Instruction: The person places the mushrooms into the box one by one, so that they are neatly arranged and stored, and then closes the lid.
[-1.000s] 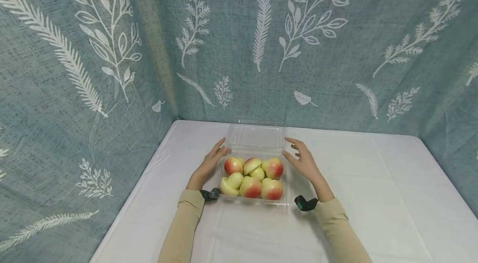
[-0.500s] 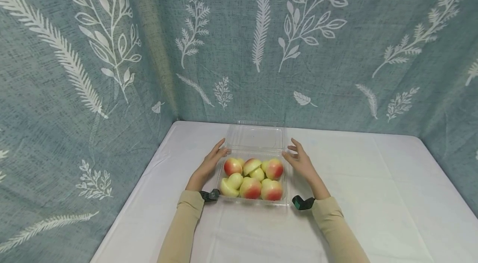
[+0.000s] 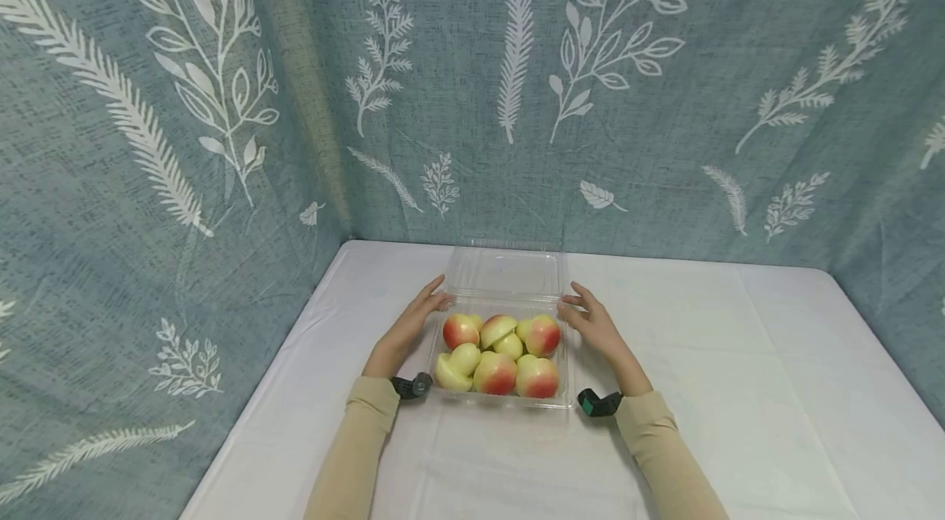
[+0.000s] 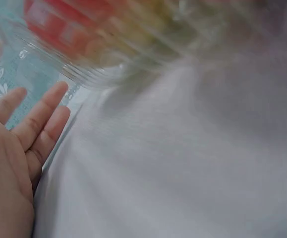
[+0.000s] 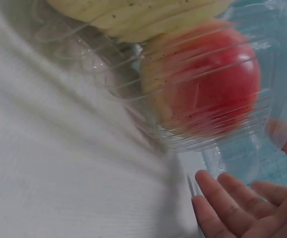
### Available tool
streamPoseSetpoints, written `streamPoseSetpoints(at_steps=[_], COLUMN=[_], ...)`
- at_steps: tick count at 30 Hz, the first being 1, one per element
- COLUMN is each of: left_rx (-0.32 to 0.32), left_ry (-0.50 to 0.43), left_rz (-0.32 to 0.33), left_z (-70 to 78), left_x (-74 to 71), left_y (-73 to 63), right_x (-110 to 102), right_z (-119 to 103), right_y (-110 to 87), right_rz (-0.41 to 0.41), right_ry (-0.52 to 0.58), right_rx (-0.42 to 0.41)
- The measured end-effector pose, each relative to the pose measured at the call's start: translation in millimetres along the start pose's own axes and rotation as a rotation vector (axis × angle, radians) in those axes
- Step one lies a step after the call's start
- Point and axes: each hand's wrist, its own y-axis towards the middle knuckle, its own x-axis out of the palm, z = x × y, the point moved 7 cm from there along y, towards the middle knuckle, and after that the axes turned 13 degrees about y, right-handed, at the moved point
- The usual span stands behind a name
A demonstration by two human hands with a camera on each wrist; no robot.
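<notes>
A clear plastic clamshell box [image 3: 564, 399] stands on the table in the head view, its lid [image 3: 508, 272] folded back behind it. Inside are several round red-and-yellow, peach-like fruits [image 3: 496, 374] and some pale yellow ones, one of them curved [image 3: 452, 374]. My left hand [image 3: 410, 326] is at the back left corner of the box, fingers extended. Mirroring it, my right hand [image 3: 596, 330] is at the back right corner with its fingers spread. In the right wrist view the thumb [image 5: 284, 136] is by the ribbed plastic wall. Whether either hand touches the plastic, I cannot tell.
White cloth covers the table [image 3: 723, 389]. A blue-green curtain [image 3: 472, 93] with white leaf prints hangs close behind the lid and along the left side. A dark wrist camera [image 3: 600, 402] sits by each forearm, near the front corners of the box.
My right hand has shifted slightly left, closer to the box. My left forearm has drifted a little left. The box, its lid and the fruits have stayed put.
</notes>
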Motion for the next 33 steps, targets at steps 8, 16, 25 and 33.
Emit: streamPoseSetpoints(at_steps=[8, 16, 25, 33], left_rx=[-0.096, -0.102, -0.086, -0.038], left_ry=[-0.014, -0.015, 0.010, 0.006], left_rz=[-0.006, 0.024, 0.016, -0.019], left_z=[-6.4, 0.8, 6.0, 15.9], left_x=[-6.2, -9.6, -9.2, -7.8], left_y=[-1.9, 5.7, 10.8, 12.0], right_x=[0, 7, 8, 6], right_z=[2, -22, -18, -6], right_y=[0.6, -12.0, -14.9, -8.6], right_rz=[-0.008, -0.013, 0.006, 0.004], right_ry=[0.018, 0.040, 0.068, 0.095], right_rx=[-0.013, 0.006, 0.019, 0.001])
